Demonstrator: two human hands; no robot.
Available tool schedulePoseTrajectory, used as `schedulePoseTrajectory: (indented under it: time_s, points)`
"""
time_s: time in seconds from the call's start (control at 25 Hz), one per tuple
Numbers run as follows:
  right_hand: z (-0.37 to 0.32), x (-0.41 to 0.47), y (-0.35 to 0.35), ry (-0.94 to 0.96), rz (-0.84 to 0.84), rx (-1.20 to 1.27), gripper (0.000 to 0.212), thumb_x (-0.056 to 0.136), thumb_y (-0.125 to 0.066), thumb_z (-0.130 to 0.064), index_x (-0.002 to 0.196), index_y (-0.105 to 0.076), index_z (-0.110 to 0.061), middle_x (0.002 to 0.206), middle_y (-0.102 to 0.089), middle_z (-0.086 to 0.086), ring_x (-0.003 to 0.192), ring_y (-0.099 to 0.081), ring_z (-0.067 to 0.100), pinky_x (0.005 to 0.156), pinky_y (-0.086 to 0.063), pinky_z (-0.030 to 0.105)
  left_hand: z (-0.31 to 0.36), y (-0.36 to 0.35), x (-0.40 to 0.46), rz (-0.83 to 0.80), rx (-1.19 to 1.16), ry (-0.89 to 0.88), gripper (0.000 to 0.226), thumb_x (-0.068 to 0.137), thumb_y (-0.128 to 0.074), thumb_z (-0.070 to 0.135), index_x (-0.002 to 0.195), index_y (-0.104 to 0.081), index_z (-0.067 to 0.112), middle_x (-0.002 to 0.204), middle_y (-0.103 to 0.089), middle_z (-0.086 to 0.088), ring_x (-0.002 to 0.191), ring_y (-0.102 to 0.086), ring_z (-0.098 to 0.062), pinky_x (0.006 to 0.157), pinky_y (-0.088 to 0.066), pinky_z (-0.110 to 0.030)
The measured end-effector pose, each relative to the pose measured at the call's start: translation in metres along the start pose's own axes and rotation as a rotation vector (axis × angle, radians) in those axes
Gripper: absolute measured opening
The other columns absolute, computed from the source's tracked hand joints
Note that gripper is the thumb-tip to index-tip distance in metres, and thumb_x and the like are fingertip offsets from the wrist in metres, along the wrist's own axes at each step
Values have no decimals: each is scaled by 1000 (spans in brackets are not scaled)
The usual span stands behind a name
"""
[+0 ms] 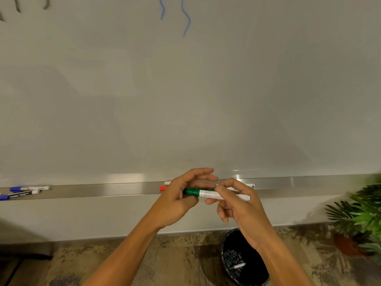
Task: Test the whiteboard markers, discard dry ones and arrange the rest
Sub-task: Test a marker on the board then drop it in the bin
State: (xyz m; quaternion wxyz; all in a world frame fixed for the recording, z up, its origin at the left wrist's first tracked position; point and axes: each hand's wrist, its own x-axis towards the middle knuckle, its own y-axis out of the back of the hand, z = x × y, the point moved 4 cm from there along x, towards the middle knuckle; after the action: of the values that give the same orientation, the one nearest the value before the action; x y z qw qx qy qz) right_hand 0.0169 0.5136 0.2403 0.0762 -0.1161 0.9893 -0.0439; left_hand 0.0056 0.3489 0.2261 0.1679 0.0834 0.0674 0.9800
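Far left on the metal tray [92,190], two blue-capped markers [24,190] lie side by side. Mid-tray, a red-capped marker [164,188] peeks out just behind the left hand [181,201]. That hand grips the green cap end of the green marker [203,194], thumb and lower fingers curled round it, upper fingers fanned loose. The right hand [239,205] pinches the white barrel between thumb and forefinger, other fingers curled below. On the floor, a black bin [243,259] (one marker inside), then a potted plant [360,219]. Blue squiggles [185,19] mark the whiteboard [185,100] above.
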Motion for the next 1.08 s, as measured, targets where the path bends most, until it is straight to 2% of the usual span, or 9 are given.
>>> schedulePoseTrajectory:
  time_s: [0.36, 0.48, 0.6, 0.72, 0.88, 1.0, 1.08]
  points:
    - [16, -9, -3, 7, 57, -1, 14, 97, -60, -22, 94, -68, -11, 83, -74, 17, 55, -55, 22, 50, -45, 30, -10, -17, -4, 128, -18, 21, 75, 73, -38, -29, 127, -59, 18, 117, -70, 3, 116, -64, -13, 97, -52, -28]
    - [23, -12, -2, -4, 52, 26, 14, 98, -60, -21, 88, -68, -14, 82, -73, 19, 55, -54, 23, 50, -45, 30, -15, -23, -9, 104, -36, 43, 75, 71, -37, -30, 126, -60, 16, 115, -71, 0, 116, -65, -14, 97, -51, -26]
    - [34, -17, -1, -22, 68, 24, 14, 96, -61, -25, 86, -69, -18, 81, -72, 17, 56, -52, 21, 52, -45, 32, -21, -22, -12, 79, 40, 51, 73, 72, -43, -27, 125, -62, 20, 115, -71, 6, 114, -64, -8, 96, -49, -21]
    - [49, -23, 3, -47, 154, 23, 13, 92, -66, -28, 92, -70, -16, 67, -64, 11, 53, -46, 18, 51, -44, 30, -29, -27, -16, -6, 145, 45, 64, 76, -51, -19, 122, -66, 23, 113, -71, 12, 111, -64, -5, 95, -48, -17]
    - [74, -34, 9, -124, 310, 151, 24, 76, -74, -35, 89, -73, -15, 60, -54, 9, 51, -43, 15, 47, -40, 28, -48, -38, -24, -56, 79, 69, 62, 79, -53, -18, 122, -64, 26, 109, -71, 12, 109, -65, -10, 93, -50, -20]
    - [92, -44, 7, -165, 367, 321, 15, 85, -71, -23, 91, -76, -10, 68, -55, 10, 55, -45, 14, 48, -41, 27, -63, -53, -29, -73, 6, 103, 61, 81, -51, -19, 123, -64, 23, 113, -71, 11, 112, -63, -7, 94, -49, -18]
    - [102, -47, 8, -181, 411, 318, 17, 91, -66, -19, 98, -75, -6, 73, -59, 12, 59, -49, 15, 53, -46, 28, -76, -65, -31, -91, -19, 135, 59, 84, -51, -18, 125, -63, 23, 116, -69, 11, 112, -62, -5, 94, -47, -15]
